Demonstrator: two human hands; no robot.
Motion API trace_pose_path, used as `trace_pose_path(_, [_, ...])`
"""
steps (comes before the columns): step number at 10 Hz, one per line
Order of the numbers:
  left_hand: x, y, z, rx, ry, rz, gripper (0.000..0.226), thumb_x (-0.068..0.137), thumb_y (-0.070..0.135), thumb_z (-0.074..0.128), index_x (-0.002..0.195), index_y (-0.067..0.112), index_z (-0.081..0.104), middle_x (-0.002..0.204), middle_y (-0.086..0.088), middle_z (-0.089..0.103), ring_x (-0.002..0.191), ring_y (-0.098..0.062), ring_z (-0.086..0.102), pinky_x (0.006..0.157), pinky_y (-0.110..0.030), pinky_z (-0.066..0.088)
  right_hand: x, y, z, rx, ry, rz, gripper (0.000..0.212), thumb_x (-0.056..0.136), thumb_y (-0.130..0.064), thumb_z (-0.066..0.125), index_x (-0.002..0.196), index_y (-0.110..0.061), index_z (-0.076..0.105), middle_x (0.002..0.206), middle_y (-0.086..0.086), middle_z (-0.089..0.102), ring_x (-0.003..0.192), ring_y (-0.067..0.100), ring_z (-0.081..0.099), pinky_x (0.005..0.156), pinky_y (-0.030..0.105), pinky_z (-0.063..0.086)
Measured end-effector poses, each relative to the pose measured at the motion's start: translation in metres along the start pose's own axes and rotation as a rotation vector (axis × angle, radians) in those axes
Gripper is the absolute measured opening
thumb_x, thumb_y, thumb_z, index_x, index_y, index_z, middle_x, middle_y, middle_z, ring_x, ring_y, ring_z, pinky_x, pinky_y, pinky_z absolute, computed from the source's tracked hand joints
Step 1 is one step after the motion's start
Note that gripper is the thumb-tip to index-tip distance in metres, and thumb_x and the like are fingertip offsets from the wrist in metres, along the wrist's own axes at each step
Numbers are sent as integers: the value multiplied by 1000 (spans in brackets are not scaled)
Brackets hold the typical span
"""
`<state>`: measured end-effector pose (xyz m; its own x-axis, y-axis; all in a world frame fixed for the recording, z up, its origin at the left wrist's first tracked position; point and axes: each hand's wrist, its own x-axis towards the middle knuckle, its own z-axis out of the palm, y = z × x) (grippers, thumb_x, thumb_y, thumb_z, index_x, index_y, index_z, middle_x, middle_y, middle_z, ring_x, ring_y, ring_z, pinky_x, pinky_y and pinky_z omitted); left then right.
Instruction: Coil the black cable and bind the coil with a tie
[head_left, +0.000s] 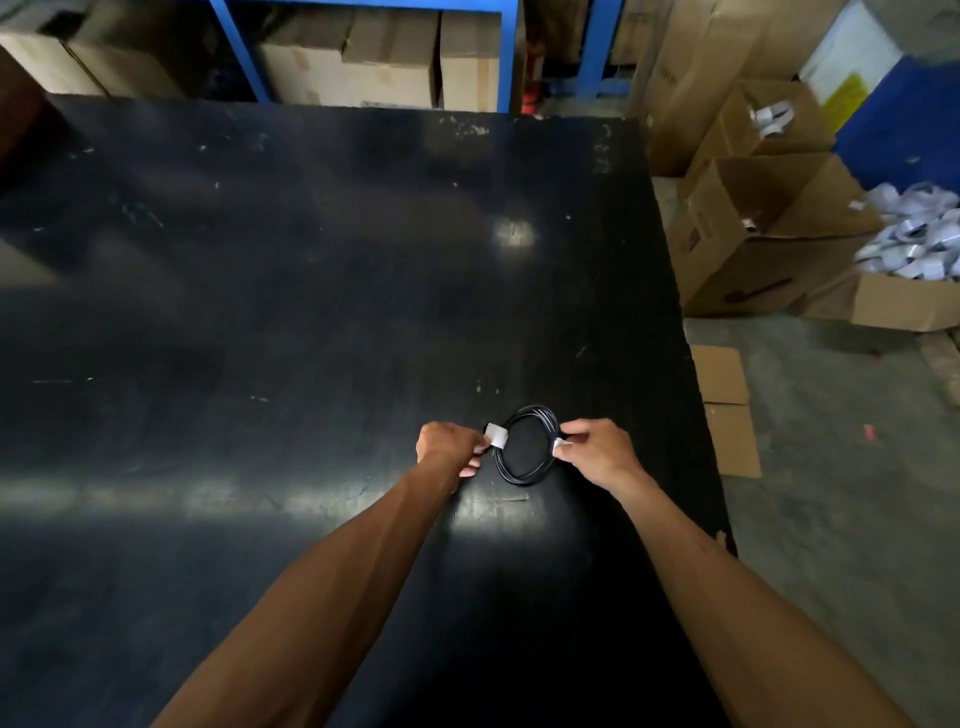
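The black cable is wound into a small round coil, held just above the dark table near its right side. A white tie wraps the coil's left side, and my left hand pinches the coil there. My right hand pinches the coil's right side, where a small white piece shows between the fingertips. Whether that piece is a second tie or a connector is too small to tell.
Open cardboard boxes stand on the floor to the right of the table, one heaped with white items. Flat cardboard lies beside the table's right edge. More boxes and a blue frame stand behind the far edge.
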<state>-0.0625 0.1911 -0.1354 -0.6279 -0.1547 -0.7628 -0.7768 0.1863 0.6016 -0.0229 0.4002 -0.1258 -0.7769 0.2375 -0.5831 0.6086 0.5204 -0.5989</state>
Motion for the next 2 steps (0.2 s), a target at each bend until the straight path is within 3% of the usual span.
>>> trace_pose_path(1, [-6, -4, -7, 9, -65, 81, 7, 77, 10, 78, 76, 8, 72, 70, -7, 70, 58, -20, 61, 62, -30, 56, -13, 0, 0, 103, 56, 6, 43, 85, -30, 77, 127, -23, 70, 118, 1, 74, 114, 16, 66, 103, 28, 46])
trace_pose_path(2, [-26, -32, -23, -43, -149, 115, 11, 82, 12, 77, 90, 8, 70, 76, -6, 70, 59, -19, 59, 58, -29, 53, -40, 29, 12, 303, 167, 67, 29, 89, -24, 72, 118, -28, 71, 117, 2, 75, 107, 16, 68, 103, 36, 50])
